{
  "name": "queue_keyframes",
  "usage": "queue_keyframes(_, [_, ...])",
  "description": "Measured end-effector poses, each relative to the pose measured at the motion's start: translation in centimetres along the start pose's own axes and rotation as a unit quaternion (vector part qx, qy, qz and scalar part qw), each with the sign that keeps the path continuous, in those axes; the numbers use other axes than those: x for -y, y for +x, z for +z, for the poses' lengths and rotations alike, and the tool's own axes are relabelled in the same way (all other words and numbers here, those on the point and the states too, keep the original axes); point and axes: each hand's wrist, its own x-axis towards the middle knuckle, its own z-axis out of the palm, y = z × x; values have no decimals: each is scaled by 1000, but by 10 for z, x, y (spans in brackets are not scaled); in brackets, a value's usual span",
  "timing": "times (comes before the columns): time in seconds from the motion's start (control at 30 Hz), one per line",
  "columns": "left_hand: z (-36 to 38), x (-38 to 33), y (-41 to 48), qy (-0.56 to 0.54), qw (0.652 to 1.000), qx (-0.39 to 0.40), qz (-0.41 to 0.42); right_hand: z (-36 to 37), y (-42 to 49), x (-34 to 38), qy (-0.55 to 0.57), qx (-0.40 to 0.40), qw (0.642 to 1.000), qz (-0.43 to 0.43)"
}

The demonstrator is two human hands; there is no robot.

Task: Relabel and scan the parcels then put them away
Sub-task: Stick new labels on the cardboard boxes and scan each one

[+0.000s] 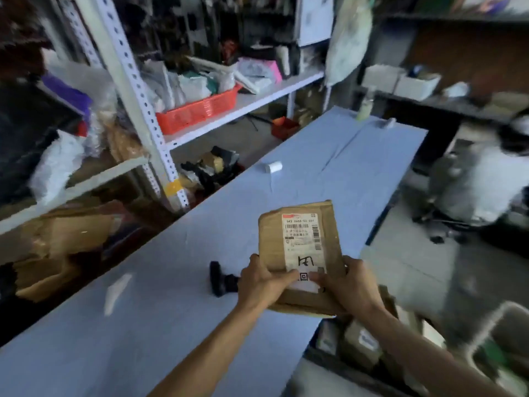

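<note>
The left hand and right hand gripped the near end of a cardboard parcel, its long axis running away from them, a black handheld device nearest the left.

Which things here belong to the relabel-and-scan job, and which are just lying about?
Job: parcel, gripped by left hand and right hand; its label; black scanner; white roll; binned parcels.
Lying about: red basket, bottle, shelf.

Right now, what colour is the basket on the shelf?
The basket is orange-red; the head view shows it best.
</note>
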Motion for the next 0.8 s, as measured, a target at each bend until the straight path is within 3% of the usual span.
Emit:
queue_keyframes(0.17, [68, -29, -42, 62, 987, 137, 60, -63, -63, -59, 4, -114, 988, 104])
queue_keyframes(0.3, [119, -44, -73, 85, 970, 211, 90, -98, -102, -101, 39, -171, 976, 133])
queue_keyframes(0.6, [197, -68, -108, 98, 960, 248, 89, -148, -114, -173, 64, -189, 966, 164])
queue_keyframes(0.8, [226, -85, -72, 94, 964, 241, 66, -161, -65, -184, 81, -162, 968, 172])
